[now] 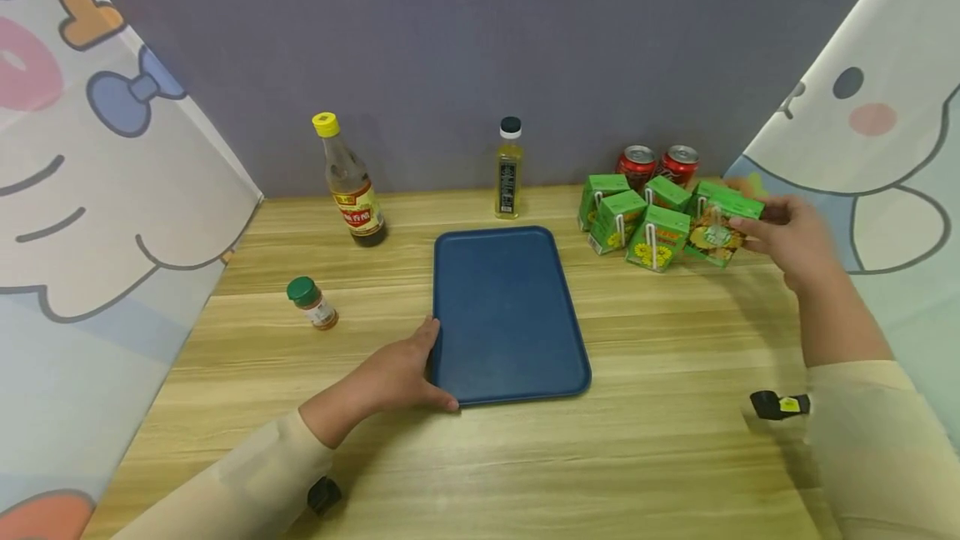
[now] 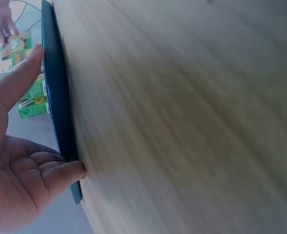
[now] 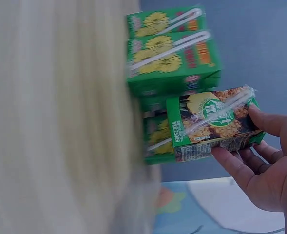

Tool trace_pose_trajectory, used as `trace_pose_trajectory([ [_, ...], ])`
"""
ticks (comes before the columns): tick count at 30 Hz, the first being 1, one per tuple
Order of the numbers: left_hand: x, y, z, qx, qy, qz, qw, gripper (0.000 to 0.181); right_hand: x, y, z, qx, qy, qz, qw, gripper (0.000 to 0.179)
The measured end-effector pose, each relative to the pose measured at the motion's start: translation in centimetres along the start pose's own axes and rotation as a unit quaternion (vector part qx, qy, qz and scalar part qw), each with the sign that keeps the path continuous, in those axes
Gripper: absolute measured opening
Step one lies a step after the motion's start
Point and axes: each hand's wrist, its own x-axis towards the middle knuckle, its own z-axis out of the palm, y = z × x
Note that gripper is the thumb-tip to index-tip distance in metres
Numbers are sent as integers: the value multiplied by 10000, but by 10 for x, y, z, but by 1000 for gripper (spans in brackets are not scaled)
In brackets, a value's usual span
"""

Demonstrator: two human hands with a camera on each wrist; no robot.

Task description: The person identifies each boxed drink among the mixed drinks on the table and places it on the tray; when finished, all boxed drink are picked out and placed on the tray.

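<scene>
My right hand (image 1: 798, 236) pinches a green drink carton (image 1: 712, 236) between thumb and fingers, at the right end of a cluster of cartons. In the right wrist view this carton (image 3: 214, 119) has a brown picture panel and a wrapped white straw, and hides part of another carton behind it. Next to it stand several green drink cartons (image 1: 657, 238) with yellow flowers and straws. My left hand (image 1: 401, 369) rests at the near left corner of a dark blue tray (image 1: 510, 315). Its fingers touch the left edge and its thumb the near edge.
Two red cans (image 1: 680, 163) stand behind the cartons. Behind the tray is a bottle of yellow oil (image 1: 508, 173). To the left are a yellow-capped bottle of dark sauce (image 1: 356, 198) and a green-lidded spice jar (image 1: 312, 303). A grey partition (image 1: 420, 65) borders the table's back.
</scene>
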Motion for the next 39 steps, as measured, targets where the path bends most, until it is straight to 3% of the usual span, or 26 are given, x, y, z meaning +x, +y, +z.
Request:
trace_pose_trajectory([
  [3, -1, 0, -1, 47, 9, 6, 10000, 124, -3, -19, -4, 285, 267, -67, 9992, 40],
  [8, -2, 1, -1, 61, 53, -4, 10000, 123, -7, -57, -7, 638, 564, -163, 9962, 41],
  [14, -1, 1, 0, 140, 52, -30, 9999, 125, -9, -89, -3, 1628, 468, -479, 9844, 45],
  [18, 0, 2, 1, 188, 38, -46, 9998, 126, -9, -105, 10, 1399, 329, -705, 9871, 48],
  [25, 1, 2, 1, 245, 22, -50, 9997, 126, -8, -126, 54, 528, -161, -904, 9944, 56],
  [30, 0, 3, 0, 274, 0, -51, 9996, 126, -7, -133, 94, 262, -585, -951, 9934, 63],
  [39, 0, 5, -1, 287, 4, -41, 9996, 125, 1, -118, 185, 148, -1460, -827, 9857, 65],
])
